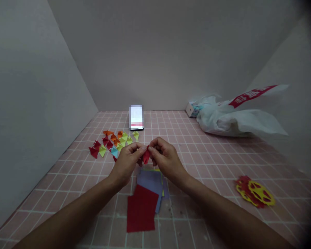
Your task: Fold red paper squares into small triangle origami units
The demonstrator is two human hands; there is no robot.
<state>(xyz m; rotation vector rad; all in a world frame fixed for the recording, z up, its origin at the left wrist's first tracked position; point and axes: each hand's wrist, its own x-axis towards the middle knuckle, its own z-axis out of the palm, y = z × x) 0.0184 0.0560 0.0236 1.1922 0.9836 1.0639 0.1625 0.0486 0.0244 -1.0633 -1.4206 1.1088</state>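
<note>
Between my two hands is a small piece of folded red paper (pixel 146 156), held up above the table. My left hand (pixel 129 160) pinches its left side between thumb and fingers. My right hand (pixel 166 157) pinches its upper right side the same way. Below the hands lie loose paper sheets: a red sheet (pixel 142 211) on top in front, a blue-violet sheet (pixel 150 183) under it, and a yellow edge showing behind. Beyond my left hand sit several small folded paper pieces, among them a yellow one (pixel 102 150), a light blue one (pixel 114 151) and a dark red one (pixel 94 152).
A phone (pixel 136 117) with a lit, blurred screen stands upright near the back wall. At the back right rests a white plastic bag (pixel 230 119) beside a small box (pixel 190 109). Yellow and red cut-out shapes (pixel 260 192) lie at the right. Pink tiled cloth (pixel 202 166) covers the table.
</note>
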